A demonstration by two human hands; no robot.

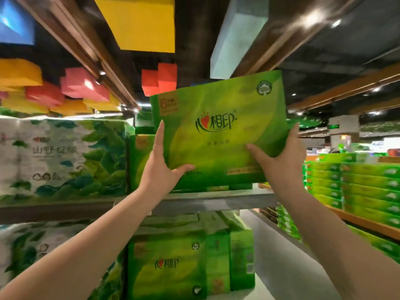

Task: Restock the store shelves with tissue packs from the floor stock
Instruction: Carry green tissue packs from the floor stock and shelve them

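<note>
Two bare forearms reach up from the bottom corners, and the left hand (160, 167) and right hand (279, 156) each clamp a lower corner of a green tissue pack (218, 131) — thumbs across its front, fingers up its sides. The pack is a flat, glossy plastic-wrapped rectangle, tilted slightly, held in the air just above the grey metal shelf (216, 200) and in front of another green pack standing there. Left of it on the same shelf stands a white roll pack (62, 156) printed with green leaves. Below, more green packs (166, 265) stand upright. Overhead, yellow and red blocks hang from a dark ceiling — reflections glint off it.
</note>
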